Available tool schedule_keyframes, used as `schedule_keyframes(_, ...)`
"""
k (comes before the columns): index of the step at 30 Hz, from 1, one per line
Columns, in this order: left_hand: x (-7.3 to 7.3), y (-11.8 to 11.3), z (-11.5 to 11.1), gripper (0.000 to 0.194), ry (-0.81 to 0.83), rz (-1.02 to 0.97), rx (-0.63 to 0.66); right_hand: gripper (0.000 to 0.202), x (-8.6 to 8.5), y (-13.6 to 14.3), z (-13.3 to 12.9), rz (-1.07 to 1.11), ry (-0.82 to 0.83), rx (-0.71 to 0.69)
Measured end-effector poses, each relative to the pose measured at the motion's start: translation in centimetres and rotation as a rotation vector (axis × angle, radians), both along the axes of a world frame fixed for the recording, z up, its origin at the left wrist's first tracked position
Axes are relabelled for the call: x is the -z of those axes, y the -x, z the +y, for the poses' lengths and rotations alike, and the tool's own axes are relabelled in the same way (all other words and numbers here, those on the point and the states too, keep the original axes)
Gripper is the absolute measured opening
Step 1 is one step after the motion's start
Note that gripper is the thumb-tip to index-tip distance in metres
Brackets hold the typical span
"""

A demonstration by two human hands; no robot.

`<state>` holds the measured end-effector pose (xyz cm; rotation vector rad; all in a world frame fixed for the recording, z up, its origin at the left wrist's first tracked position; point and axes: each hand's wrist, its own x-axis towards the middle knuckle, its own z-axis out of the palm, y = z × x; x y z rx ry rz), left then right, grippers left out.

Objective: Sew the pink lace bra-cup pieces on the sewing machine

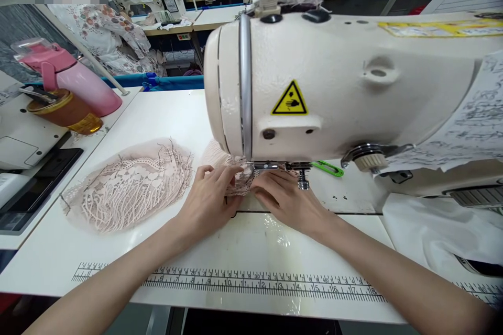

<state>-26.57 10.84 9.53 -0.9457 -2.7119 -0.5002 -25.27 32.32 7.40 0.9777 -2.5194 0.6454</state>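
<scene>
One left hand (208, 196) pinches pale-pink lace fabric (242, 183) under the cream sewing-machine head (338, 84); right hand (291, 200), hold unclear. Likely light, snag-prone: hold edges!

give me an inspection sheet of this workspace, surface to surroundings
surface: white table, ruler markings along the front
job's things: lace at the machine; second lace piece lying to the left
clutter: pink bottle and brown cup at left, green tool behind the right hand, white cloth at right
grippers: left hand's fingers on the lace; right hand's fingers partly hidden
cables: nothing seen near the hands
surroundings: person in floral clothing, more machines behind
</scene>
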Motion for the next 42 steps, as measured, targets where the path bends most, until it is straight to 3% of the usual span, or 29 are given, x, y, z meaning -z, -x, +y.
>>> schedule_keyframes(4, -0.2, -0.1, -0.2, 0.017, -0.065, -0.11, 0.043, 0.013, 0.0, -0.4, -0.4, -0.005, 0.013, 0.009)
schedule_keyframes(11, 0.1, -0.4, -0.2, 0.012, -0.078, 0.119, 0.124, 0.01, -0.2, -0.5, -0.9, 0.21, -0.114, 0.085)
schedule_keyframes(18, -0.4, -0.2, -0.3, 0.004, 0.02, 0.305, 0.182, 0.017, -0.7, -0.5, -0.8, 0.152, -0.056, 0.038)
schedule_keyframes(27, -0.7, -0.1, -0.4, 0.021, 0.106, 0.445, 0.23, 0.018, -0.8, -0.6, -0.9, 0.276, -0.091, 0.046)
schedule_keyframes(31, -0.2, 0.3, -0.6, 0.016, 0.112, 0.383, 0.298, 0.022, -0.6, -0.6, -0.8, 0.268, -0.089, 0.033)
schedule_keyframes(34, 0.4, 0.8, -0.8, 0.032, 0.135, 0.288, 0.358, 0.022, -0.4, -0.5, -0.7, 0.221, -0.076, 0.028)
schedule_keyframes(42, 1.1, 1.2, -1.3, 0.042, 0.227, 0.162, 0.357, 0.017, -0.2, -0.4, -0.6, 0.154, -0.037, 0.007)
